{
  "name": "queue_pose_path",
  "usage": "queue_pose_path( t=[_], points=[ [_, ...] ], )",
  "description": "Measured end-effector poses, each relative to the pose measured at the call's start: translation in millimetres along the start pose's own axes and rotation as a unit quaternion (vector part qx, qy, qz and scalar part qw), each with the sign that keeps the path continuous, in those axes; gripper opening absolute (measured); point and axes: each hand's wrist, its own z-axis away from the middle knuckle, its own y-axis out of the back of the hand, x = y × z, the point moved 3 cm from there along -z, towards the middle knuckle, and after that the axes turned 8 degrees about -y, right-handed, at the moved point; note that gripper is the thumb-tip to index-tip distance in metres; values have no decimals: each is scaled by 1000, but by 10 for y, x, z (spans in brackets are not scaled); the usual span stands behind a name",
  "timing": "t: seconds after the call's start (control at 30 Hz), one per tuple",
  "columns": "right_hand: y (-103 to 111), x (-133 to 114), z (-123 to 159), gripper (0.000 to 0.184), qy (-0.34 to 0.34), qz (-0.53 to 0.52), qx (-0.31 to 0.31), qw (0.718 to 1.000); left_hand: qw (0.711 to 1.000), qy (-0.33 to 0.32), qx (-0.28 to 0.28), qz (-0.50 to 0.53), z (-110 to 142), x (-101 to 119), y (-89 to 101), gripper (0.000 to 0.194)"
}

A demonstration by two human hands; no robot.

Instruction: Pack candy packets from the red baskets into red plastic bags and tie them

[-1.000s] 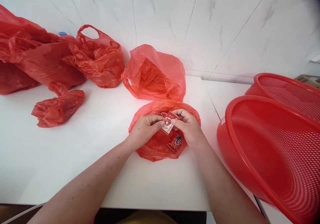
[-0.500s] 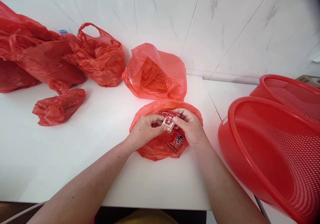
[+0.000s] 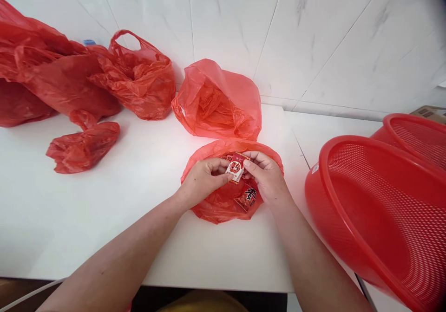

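Note:
A small red and white printed box (image 3: 235, 167) is pinched between both hands. My left hand (image 3: 205, 179) grips its left and lower edge with thumb and fingers. On its right side, the thumb and fingers of my right hand (image 3: 267, 175) close on it. Directly beneath is an open red plastic bag (image 3: 216, 210) with its rim spread wide. Inside that bag lies a red snack packet (image 3: 247, 198) with dark lettering. Part of another red printed packet (image 3: 227, 157) shows behind the box. My hands hide some of the bag's contents.
Behind stands another open red bag (image 3: 223, 103) against the tiled wall. Several filled red bags (image 3: 139, 84) line the back left, with a small knotted bag (image 3: 85, 147) in front. Two red mesh baskets (image 3: 369, 219) lie tilted at the right of the white table (image 3: 104, 219).
The box has tilted slightly in my fingers, so its red top face shows more fully. Both hands stay nearly in place. One rear basket appears shifted right.

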Motion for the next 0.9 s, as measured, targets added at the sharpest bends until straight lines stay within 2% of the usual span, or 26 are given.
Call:
queue_pose_path(
  t=[0.7,0.9],
  points=[
    [3,1,-6,19,-11,1,20,1000,1000,2,-9,-19,7,4,7,24],
    [3,-11,-6,19,-11,2,23,1000,999,0,4,-53,3,11,28,26]
  ],
)
